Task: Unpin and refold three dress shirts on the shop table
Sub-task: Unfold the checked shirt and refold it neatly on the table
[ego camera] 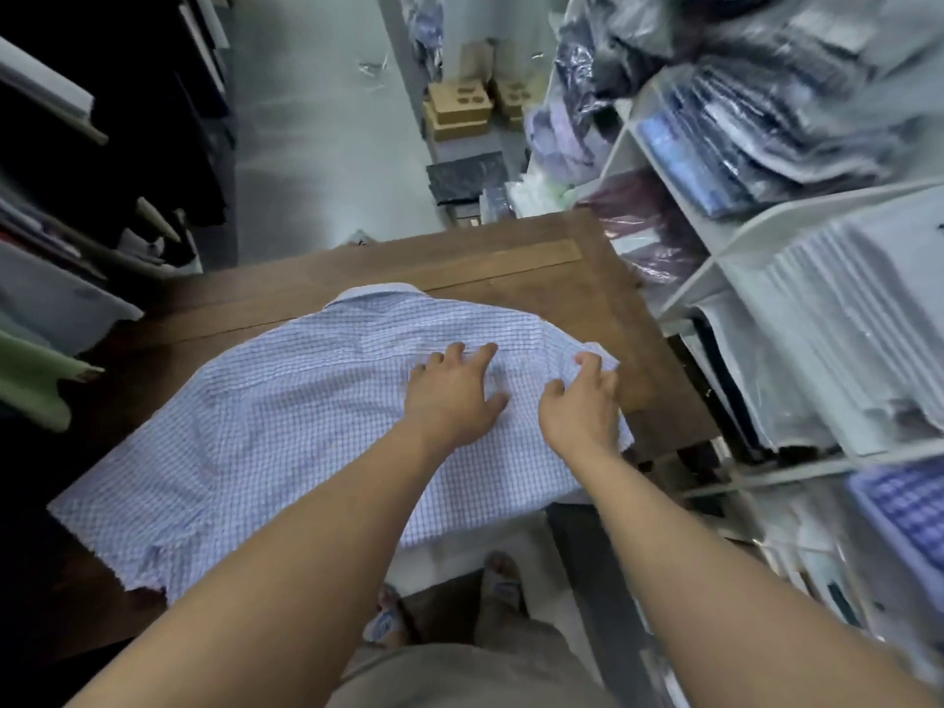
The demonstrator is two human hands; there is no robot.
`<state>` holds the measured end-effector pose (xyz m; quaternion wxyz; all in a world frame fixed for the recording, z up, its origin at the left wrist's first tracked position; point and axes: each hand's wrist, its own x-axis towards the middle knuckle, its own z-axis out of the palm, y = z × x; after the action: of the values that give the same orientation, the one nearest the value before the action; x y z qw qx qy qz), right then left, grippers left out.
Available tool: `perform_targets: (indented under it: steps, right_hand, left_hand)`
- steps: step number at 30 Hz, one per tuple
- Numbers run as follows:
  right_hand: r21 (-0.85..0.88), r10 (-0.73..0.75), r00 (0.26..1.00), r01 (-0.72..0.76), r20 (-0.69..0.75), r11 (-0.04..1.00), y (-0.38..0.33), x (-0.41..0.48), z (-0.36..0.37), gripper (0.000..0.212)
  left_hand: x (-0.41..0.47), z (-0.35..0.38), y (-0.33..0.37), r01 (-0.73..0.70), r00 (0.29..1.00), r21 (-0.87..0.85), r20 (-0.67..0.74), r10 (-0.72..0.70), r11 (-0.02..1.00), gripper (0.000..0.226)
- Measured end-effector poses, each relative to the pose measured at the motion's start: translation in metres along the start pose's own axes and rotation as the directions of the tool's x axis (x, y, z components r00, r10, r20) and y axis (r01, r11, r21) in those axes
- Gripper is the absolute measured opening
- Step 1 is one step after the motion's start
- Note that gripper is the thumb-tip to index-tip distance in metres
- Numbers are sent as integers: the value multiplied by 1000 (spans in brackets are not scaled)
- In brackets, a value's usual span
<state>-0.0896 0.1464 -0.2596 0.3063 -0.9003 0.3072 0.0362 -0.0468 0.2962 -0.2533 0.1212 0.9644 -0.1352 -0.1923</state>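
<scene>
While the checked shirt (286,421) lies spread back-up on the wooden table (511,258), collar (378,291) at the far side and hem hanging over the near left edge, the left hand (452,396) presses flat on its right half, fingers straight and splayed. Just to the right, the right hand (582,401) curls its fingers round the shirt's right edge and grips the fabric there. White shelves (725,247) on the right hold bagged shirts (843,319). Cardboard boxes (457,112) sit on the far floor.
</scene>
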Motion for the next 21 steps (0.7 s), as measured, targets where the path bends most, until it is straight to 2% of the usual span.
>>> perform_targets:
  steps: [2, 4, 7, 10, 12, 14, 16, 18, 21]
  right_hand:
    - [-53, -20, 997, 15, -80, 998, 12, -7, 1, 43]
    - [-104, -33, 994, 22, -103, 994, 22, -11, 0, 45]
    - [-239, -41, 999, 40, 2, 970, 35, -8, -3, 53]
    - [-419, 70, 992, -18, 109, 908, 35, -4, -10, 62]
    - [-506, 158, 981, -80, 114, 859, 30, -5, -13, 69]
    - [-566, 142, 988, -84, 60, 820, 24, -6, -17, 71]
    - [-523, -2, 999, 26, 46, 852, 25, -4, -16, 67]
    - [-421, -132, 979, 186, 155, 888, 27, 0, -13, 68]
    - [-392, -134, 946, 248, 295, 886, 28, 6, -9, 67]
  left_hand:
    - [8, 3, 5, 50, 989, 29, 141, -54, 998, 80]
    - [14, 6, 4, 112, 977, 52, 179, -120, 992, 82]
    - [19, 8, 2, 201, 960, 54, 187, -208, 978, 80]
    - [19, 8, 9, 275, 941, 56, 190, -281, 960, 79]
    - [19, 11, 14, 293, 940, 60, 162, -299, 954, 78]
    - [19, 14, 18, 265, 957, 69, 103, -271, 962, 77]
    - [19, 18, 19, 208, 977, 61, 39, -210, 976, 75]
    - [18, 21, 18, 170, 985, 62, 24, -171, 984, 77]
    - [17, 24, 15, 144, 986, 61, 80, -148, 988, 80]
